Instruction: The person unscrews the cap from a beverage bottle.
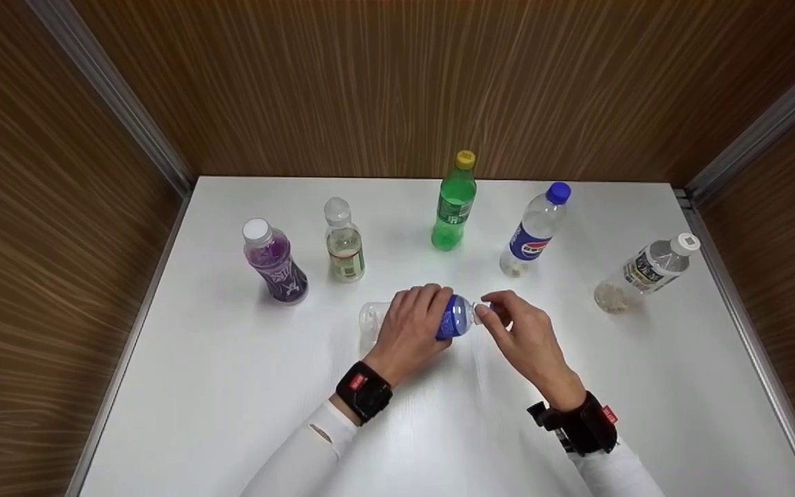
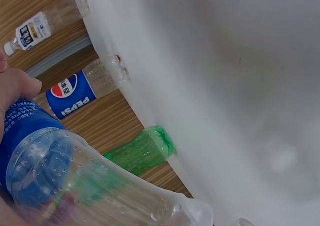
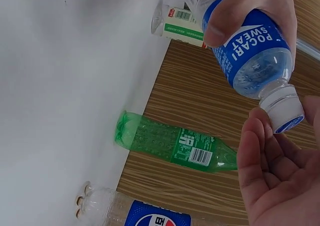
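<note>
A clear Pocari Sweat bottle [image 3: 252, 48] with a blue label is tilted onto its side near the middle of the table. My left hand [image 1: 413, 321] grips it round the label, fingers over the top. The bottle's clear base [image 2: 135, 186] points left in the head view, and its neck points right. At the neck sits a white cap [image 3: 283, 109] with a blue top. My right hand [image 1: 525, 338] has its thumb and index finger on either side of this cap, fingertips right at it; the other fingers are curled in.
Beyond the hands stand a purple bottle [image 1: 277, 266], a small clear-capped bottle [image 1: 344, 245], a green bottle [image 1: 454, 207] with a yellow cap, and a Pepsi bottle [image 1: 532, 231]. A white-capped bottle [image 1: 642, 273] stands at right. Wood-grain walls [image 1: 397, 83] enclose the white table [image 1: 232, 393].
</note>
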Demonstrator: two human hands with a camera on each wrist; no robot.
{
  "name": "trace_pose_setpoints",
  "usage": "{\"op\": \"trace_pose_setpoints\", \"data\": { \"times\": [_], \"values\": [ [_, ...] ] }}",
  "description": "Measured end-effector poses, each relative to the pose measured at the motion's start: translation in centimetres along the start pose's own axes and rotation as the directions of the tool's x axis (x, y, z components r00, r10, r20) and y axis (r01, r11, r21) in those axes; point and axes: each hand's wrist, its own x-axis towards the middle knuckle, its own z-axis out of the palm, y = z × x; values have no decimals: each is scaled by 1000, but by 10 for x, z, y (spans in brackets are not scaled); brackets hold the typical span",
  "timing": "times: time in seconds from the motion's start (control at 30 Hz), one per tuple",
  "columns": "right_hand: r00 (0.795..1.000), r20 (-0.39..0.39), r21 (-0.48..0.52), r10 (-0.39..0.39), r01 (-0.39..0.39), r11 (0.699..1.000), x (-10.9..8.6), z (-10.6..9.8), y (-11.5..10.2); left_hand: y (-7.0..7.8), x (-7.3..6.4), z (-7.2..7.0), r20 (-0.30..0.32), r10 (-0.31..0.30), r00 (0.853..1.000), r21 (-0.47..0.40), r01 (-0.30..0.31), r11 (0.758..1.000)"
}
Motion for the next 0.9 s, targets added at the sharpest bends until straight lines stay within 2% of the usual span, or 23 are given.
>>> {"op": "trace_pose_setpoints", "data": {
  "times": [0.13,0.27,0.43,0.57,0.77,0.9],
  "values": [
    [1000,-2,7,-7,7,1000,-1,0,0,-1,0,0,18,-6,1000,-37,6,999],
    [998,-8,6,-58,58,998,-1,-1,-1,-2,0,1,39,-20,999,-123,25,992],
    [988,-9,-7,-154,154,988,-1,-5,-4,-4,0,-1,61,-31,998,-241,44,970],
    [980,9,4,-198,198,980,0,-11,-9,-5,0,-3,65,-36,997,-314,55,948],
    [968,31,25,-249,248,968,1,-18,-18,-5,-1,-4,69,-34,997,-397,58,916],
    [972,47,25,-232,231,973,1,-19,-19,-5,-1,-3,63,-29,998,-404,52,913]
  ]
}}
